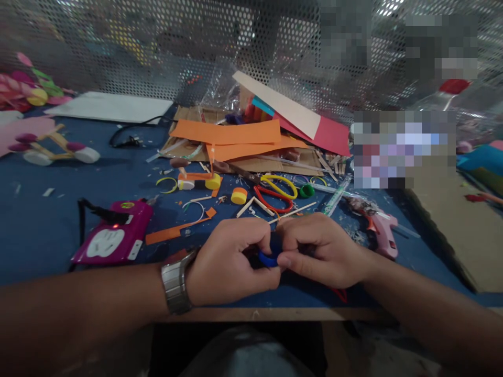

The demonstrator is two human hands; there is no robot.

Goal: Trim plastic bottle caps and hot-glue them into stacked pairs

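Observation:
Near the table's front edge, my left hand (pixel 233 262) and my right hand (pixel 328 248) meet with fingertips closed on a small round blue bottle cap (pixel 269 258). Fingers cover most of the cap. Just beyond them lie thin wooden sticks (pixel 257 204) and scissors (pixel 277 192) with one yellow and one red handle. A yellow and orange pair of caps (pixel 239 196) and a green cap (pixel 306 191) sit close by. Further left stands a small wheeled model (pixel 196 180) with orange paper and yellow and white wheels.
A pink glue gun (pixel 383 230) lies right of my hands. On the left is a magenta box (pixel 116 233) with a cable and lit red light. Orange paper sheets (pixel 228 132) lie on cardboard at the back. A cardboard panel (pixel 444 225) lies right; a wooden-stick model (pixel 55 149) stands far left.

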